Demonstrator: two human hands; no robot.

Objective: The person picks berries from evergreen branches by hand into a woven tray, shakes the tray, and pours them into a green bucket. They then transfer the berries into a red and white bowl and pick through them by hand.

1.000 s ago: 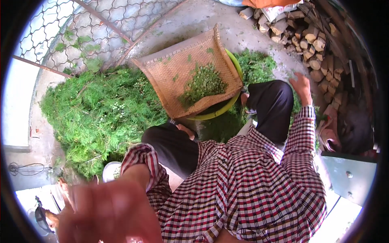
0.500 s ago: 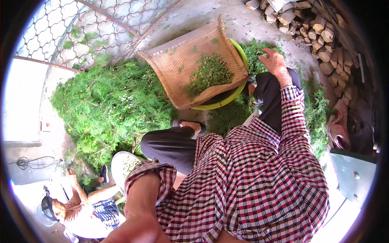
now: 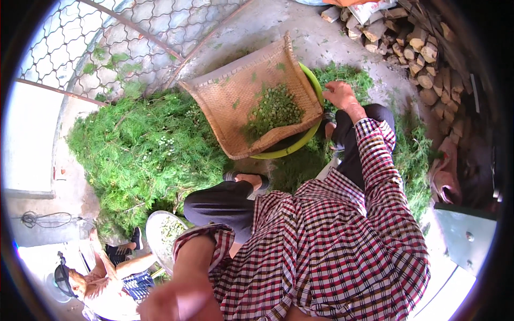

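Observation:
A woven bamboo winnowing tray (image 3: 214,95) leans tilted over a yellow-green basin (image 3: 311,80). In its lower right part lies a pile of small round green cones (image 3: 278,107) with bits of leaf. My right hand (image 3: 341,96) is just beside the right rim of the tray and basin, with its fingers stretched toward it and nothing seen in them. Low in the view, my left hand (image 3: 176,302) is close to the camera and smeared by motion. Near that arm, a round pale tray (image 3: 152,235) holds more green pieces.
A large heap of feathery green branches (image 3: 144,150) spreads to the left, with more greenery (image 3: 350,77) behind my right hand. Stacked firewood (image 3: 423,59) stands at the far right. Another person (image 3: 101,283) sits at the lower left. Wire mesh (image 3: 59,43) lies at the upper left.
My right hand has moved left and slightly down, closer to the rim of the winnowing tray. My left hand has shifted slightly. The view has moved a little.

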